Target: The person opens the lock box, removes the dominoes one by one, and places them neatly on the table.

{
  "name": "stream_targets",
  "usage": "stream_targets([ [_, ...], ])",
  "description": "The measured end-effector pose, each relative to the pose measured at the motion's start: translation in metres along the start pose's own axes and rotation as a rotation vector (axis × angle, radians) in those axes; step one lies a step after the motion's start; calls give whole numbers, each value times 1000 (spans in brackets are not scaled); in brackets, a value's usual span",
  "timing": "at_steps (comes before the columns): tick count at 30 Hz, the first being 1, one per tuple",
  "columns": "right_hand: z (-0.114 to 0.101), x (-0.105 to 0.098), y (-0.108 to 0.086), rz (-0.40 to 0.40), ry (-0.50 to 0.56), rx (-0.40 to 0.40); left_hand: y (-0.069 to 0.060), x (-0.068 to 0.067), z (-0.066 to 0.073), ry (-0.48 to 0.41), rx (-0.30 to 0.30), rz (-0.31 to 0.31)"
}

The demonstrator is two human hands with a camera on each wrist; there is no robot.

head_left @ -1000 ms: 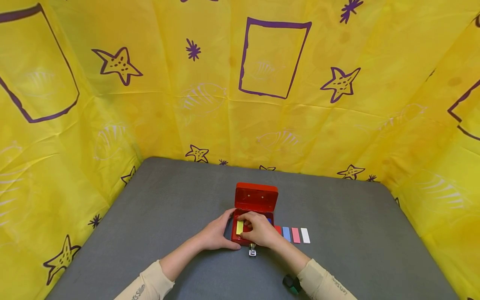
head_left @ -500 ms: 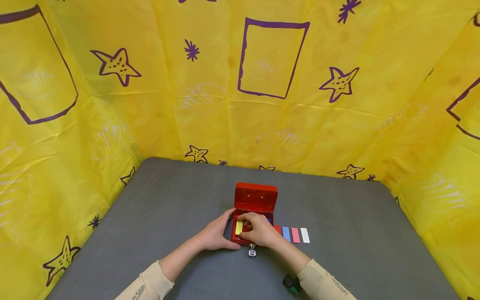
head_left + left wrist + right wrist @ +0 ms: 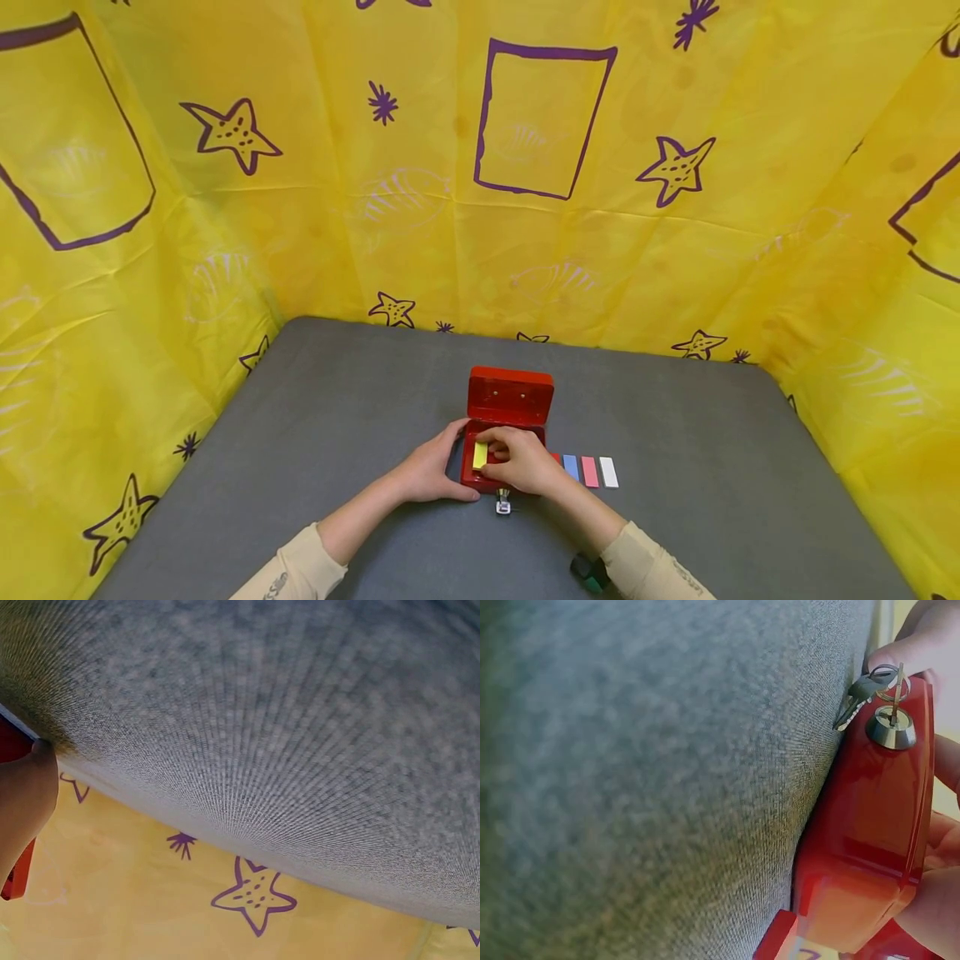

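Note:
A red metal cash box point(image 3: 498, 482) stands with its lid point(image 3: 512, 396) raised. My left hand point(image 3: 431, 471) holds the box's left side, thumb along the front and fingers at the back left corner. Inside at the left, a yellow block point(image 3: 480, 456) is pinched between the thumb and fingers of my right hand point(image 3: 523, 461). That hand covers much of the interior. A key ring with keys point(image 3: 861, 696) hangs from the lock point(image 3: 892, 729) on the box front. In the left wrist view, part of my left hand point(image 3: 26, 806) shows beside the red box.
To the box's right, a blue block point(image 3: 572, 467), a pink block point(image 3: 589, 472) and a white block point(image 3: 608, 472) lie in a row, with a red block point(image 3: 778, 936) nearest the box. A dark green and black object point(image 3: 588, 573) lies by the right sleeve. Yellow cloth point(image 3: 420, 233) walls the grey table point(image 3: 360, 375).
Both hands stay at the box, and the yellow block shifts only very slightly. A bit of blue at the box's right interior, seen earlier, is now hidden by the right hand.

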State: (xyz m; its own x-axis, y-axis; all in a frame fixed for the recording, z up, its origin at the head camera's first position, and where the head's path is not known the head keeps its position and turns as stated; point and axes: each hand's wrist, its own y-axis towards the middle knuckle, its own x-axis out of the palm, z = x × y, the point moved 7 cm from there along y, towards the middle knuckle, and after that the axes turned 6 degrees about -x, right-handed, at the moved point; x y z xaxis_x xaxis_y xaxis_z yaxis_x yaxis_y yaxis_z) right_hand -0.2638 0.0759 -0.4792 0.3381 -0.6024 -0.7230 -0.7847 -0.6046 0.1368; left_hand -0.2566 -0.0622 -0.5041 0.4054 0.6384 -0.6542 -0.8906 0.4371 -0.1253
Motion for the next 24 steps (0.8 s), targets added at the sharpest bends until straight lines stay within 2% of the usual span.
stream_targets([
  [4,0,-2,-3,0,42,15,0,1,-1,2,-4,-4],
  [12,0,-7,-8,25,105,18,0,1,-1,-3,25,4],
  [24,2,-15,-17,50,150,34,0,0,0,-7,10,2],
])
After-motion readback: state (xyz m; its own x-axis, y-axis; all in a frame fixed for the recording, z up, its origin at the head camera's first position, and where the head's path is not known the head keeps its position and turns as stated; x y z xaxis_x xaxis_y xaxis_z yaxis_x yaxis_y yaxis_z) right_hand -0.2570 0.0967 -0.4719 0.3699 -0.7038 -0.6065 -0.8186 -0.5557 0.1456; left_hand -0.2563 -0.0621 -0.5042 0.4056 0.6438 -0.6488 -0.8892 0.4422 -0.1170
